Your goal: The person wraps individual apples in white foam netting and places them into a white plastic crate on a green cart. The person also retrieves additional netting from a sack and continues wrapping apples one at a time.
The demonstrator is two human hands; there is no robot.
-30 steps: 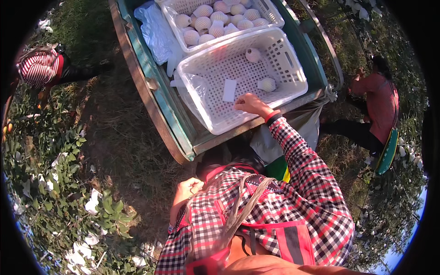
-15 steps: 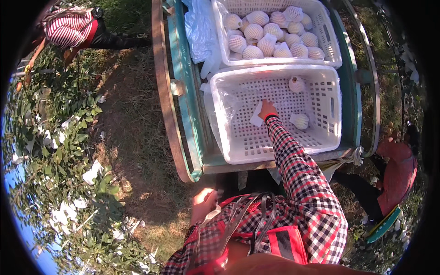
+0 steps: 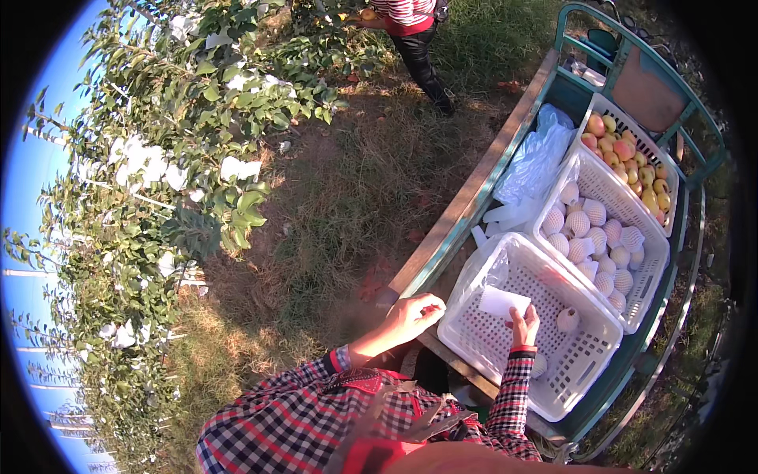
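My right hand (image 3: 522, 324) grips a flat white sleeve-like piece (image 3: 499, 301) over the white perforated crate (image 3: 594, 363) nearest me. My left hand (image 3: 413, 314) is raised just outside that crate's left rim, fingers curled; whatever they hold, if anything, is too small to make out. In the near crate, one net-wrapped fruit (image 3: 567, 318) rests right of my right hand and another (image 3: 539, 363) is partly hidden behind my sleeve. Clear plastic film (image 3: 493, 269) lines its upper left. Just beyond, a second crate (image 3: 655, 270) holds several fruits in white foam nets.
A teal cart (image 3: 468, 199) carries the crates, blue plastic bags (image 3: 533, 154) and a far crate of bare yellow-red fruit (image 3: 624, 159). A co-worker (image 3: 418, 55) in striped top stands by leafy trees (image 3: 181, 205) with white bags, left of a grassy strip.
My view has swung left. My right hand has taken up the white piece from the crate floor. My left hand has risen from my body toward the crate's left rim.
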